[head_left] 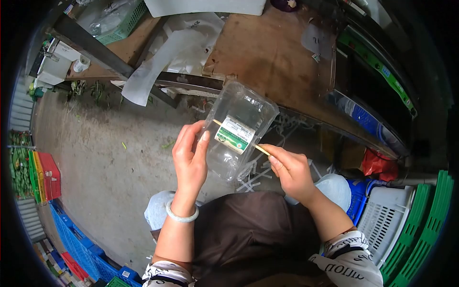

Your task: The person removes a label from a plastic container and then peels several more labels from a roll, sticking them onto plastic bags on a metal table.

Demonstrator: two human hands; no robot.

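**Head view: clear, rectangular, thin-walled plastic tray (245,106) was held aslant in mid-air**

Seen from the head camera, the tray stood at the near edge of the brown, flat-topped worktable (267,57), above the grey concrete floor (100,143) and on the far side of the dark brown cloth apron (253,220). The bare left hand (190,158) was partly curled, its thumb and fingers drawn together at the tray's left side, seemingly gripping that wall. The bare right hand (292,172) was closed in a pinch on the right end of a thin, pale yellow stick (262,150).

The likeliest trouble was a slip: only the left hand seemed to bear the tray, and a loose grip on such smooth plastic risked dropping it to the floor, where thin white strips (251,181) lay scattered. Too hard a squeeze risked buckling the flimsy wall. A sideways push of the stick risked creasing or shifting the rectangular white-and-green printed paper label (234,135).

The tray looked glossy and see-through, with rounded corners and bright glints at its far and near ends. The label sat across its middle, white on the far side and green on the near, its print too small to read. The stick showed beyond both the label's left and right edges; whether it ran under the label or behind the tray could not be told.
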